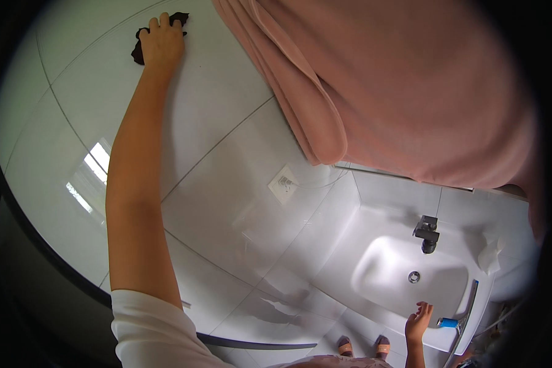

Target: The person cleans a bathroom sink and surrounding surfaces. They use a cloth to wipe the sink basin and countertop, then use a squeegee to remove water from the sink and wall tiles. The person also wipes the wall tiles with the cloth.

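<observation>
My left hand (164,43) presses a crumpled dark cloth (139,51) flat against the white tiled wall (221,60), with the arm stretched up along it. My right hand (418,322) hangs low at the front rim of the white washbasin (336,271), its fingers loosely bent and nothing seen in them. Just to the right of that hand a squeegee with a blue grip (448,322) lies across the basin's right edge. A black faucet (427,234) stands at the back of the basin, above the metal drain (413,277).
A pink cloth (409,92) hangs over the upper right, covering most of what appears to be a mirror. A wall socket (283,184) holds a plug with a white cable. White crumpled tissue (489,257) lies at the basin's right. A dark curved edge (50,257) runs along the left.
</observation>
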The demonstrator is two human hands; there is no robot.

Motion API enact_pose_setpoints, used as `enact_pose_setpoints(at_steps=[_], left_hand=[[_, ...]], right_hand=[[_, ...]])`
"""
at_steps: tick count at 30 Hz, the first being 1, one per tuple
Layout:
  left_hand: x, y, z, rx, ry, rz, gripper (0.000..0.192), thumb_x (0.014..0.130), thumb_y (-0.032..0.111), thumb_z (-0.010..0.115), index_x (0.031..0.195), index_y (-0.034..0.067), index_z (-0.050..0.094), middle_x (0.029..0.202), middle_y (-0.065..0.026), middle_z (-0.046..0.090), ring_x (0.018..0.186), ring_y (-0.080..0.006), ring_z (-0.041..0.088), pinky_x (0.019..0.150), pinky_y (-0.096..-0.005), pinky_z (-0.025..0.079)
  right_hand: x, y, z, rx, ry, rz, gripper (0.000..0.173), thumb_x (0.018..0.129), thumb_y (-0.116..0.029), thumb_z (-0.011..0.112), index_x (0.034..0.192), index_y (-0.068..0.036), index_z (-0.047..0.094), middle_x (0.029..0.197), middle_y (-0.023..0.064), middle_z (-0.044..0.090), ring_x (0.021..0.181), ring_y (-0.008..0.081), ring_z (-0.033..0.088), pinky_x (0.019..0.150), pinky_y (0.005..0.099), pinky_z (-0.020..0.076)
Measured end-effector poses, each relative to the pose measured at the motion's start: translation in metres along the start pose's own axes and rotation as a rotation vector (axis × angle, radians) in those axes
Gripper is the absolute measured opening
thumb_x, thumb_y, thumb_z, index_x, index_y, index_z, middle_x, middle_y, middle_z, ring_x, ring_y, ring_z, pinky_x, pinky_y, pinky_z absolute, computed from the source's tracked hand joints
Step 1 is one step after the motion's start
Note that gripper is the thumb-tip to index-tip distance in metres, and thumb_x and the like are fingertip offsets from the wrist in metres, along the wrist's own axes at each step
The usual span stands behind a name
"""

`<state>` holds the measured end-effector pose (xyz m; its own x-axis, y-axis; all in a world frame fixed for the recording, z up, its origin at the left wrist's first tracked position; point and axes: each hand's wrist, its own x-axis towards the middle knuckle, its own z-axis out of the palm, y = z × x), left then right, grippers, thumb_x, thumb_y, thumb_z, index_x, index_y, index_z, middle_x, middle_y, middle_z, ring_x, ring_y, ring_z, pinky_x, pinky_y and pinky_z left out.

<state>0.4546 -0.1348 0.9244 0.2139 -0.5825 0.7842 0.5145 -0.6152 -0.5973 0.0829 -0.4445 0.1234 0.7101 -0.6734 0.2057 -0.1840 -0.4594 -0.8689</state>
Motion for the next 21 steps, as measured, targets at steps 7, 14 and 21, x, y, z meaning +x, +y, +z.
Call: enact_pose_setpoints(at_steps=[7,14,21], left_hand=[[-0.118,0.067,-0.024,-0.153,0.030,0.463,0.023,0.094,0.017,0.058,0.109,0.005,0.070,0.120,-0.0079,0.058,0.113,-0.0249,0.053,0.092,-0.0425,0.042],[-0.175,0.054,-0.063,-0.307,-0.212,0.607,0.042,0.090,0.017,0.062,0.130,0.002,0.064,0.144,-0.0086,0.048,0.116,-0.0273,0.053,0.096,-0.0434,0.043],[-0.058,-0.072,-0.031,-0.045,0.017,-0.119,0.060,0.102,0.050,0.046,0.134,0.001,0.063,0.158,-0.0019,0.043,0.124,-0.0308,0.053,0.100,-0.0548,0.043]], right_hand=[[-0.003,-0.009,0.003,0.003,-0.074,0.009,0.040,0.069,0.016,0.048,0.104,-0.002,0.056,0.101,0.0152,0.050,0.084,0.0292,0.053,0.075,0.0400,0.0480],[0.011,-0.021,0.014,0.039,-0.115,-0.073,0.038,0.069,0.015,0.049,0.103,-0.001,0.057,0.099,0.0157,0.051,0.087,0.0316,0.054,0.078,0.0425,0.0480],[0.025,-0.025,0.025,-0.027,-0.127,-0.141,0.037,0.068,0.014,0.049,0.101,-0.002,0.057,0.096,0.0161,0.052,0.088,0.0340,0.054,0.080,0.0453,0.0468]])
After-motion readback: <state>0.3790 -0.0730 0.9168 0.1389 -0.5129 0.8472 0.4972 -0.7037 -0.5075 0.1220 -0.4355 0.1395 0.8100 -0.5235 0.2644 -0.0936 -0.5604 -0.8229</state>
